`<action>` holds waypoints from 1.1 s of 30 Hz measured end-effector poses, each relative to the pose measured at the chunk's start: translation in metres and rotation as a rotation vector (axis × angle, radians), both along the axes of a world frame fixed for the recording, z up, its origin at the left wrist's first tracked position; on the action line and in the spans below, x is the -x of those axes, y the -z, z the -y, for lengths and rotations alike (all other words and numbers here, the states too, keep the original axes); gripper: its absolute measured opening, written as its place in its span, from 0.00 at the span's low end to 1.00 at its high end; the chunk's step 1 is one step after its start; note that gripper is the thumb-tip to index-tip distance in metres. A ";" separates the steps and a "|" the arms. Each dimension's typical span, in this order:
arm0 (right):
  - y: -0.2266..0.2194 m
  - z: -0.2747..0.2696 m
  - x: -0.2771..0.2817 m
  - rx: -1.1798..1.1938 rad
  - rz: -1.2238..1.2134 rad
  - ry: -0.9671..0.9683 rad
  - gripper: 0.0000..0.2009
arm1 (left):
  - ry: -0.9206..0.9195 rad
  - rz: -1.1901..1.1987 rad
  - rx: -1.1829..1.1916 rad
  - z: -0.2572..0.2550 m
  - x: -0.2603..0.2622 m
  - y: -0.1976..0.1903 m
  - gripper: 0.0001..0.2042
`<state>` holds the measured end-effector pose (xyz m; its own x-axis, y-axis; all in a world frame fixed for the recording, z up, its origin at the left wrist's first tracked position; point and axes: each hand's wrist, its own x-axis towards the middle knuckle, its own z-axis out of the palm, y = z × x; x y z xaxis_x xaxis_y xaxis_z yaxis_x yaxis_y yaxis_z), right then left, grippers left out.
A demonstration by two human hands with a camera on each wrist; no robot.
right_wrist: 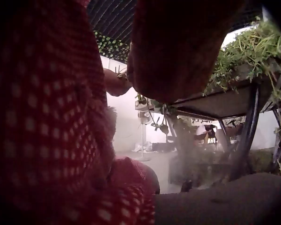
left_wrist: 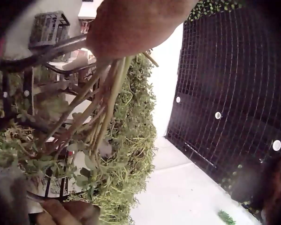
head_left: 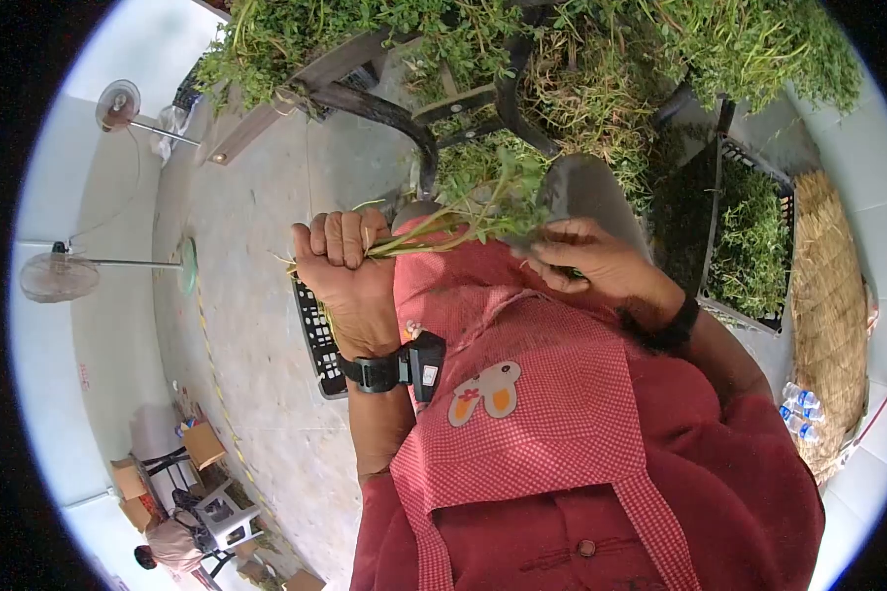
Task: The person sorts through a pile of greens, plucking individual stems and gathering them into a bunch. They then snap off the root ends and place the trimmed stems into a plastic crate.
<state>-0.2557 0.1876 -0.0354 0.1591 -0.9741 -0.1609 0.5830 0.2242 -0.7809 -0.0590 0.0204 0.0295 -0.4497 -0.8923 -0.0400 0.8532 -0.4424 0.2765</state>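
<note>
My left hand (head_left: 350, 261) grips a small bunch of leafy green stems (head_left: 434, 234) by the stem ends, with its fingers curled round them. The stems point right across the lap, and their leaves spread at the far end. In the left wrist view the stems (left_wrist: 110, 98) run down from the hand, some green, some reddish. My right hand (head_left: 596, 261) is at the leafy end, fingers bent and fingertips right at the leaves. I cannot tell whether it pinches any. The right wrist view shows this hand (right_wrist: 173, 51) dark and close, with a few leaves below it.
A table (head_left: 365, 103) heaped with greens stands ahead, with more greens beneath it. To the right are a black crate (head_left: 754, 241) of greens, a rolled straw mat (head_left: 826, 315) and water bottles (head_left: 803, 409). Another black crate (head_left: 317, 340) sits by the left forearm. Fans stand left; a person sits far lower left.
</note>
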 end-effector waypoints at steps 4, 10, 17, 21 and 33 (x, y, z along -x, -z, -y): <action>-0.003 0.007 -0.005 0.020 0.025 0.171 0.15 | 0.028 0.003 0.011 -0.006 0.005 0.000 0.22; -0.011 0.012 -0.011 -0.004 -0.146 0.155 0.13 | 0.069 0.027 0.061 -0.011 0.009 0.003 0.23; -0.015 0.021 -0.031 -0.049 -0.320 0.040 0.20 | 0.127 0.063 0.109 -0.014 0.011 0.006 0.24; -0.019 0.019 -0.025 -0.028 -0.512 -0.170 0.19 | 0.099 0.130 0.041 -0.012 0.009 0.010 0.24; -0.044 -0.027 0.049 0.564 -0.837 -0.562 0.11 | 0.040 0.172 0.119 0.012 0.001 0.011 0.23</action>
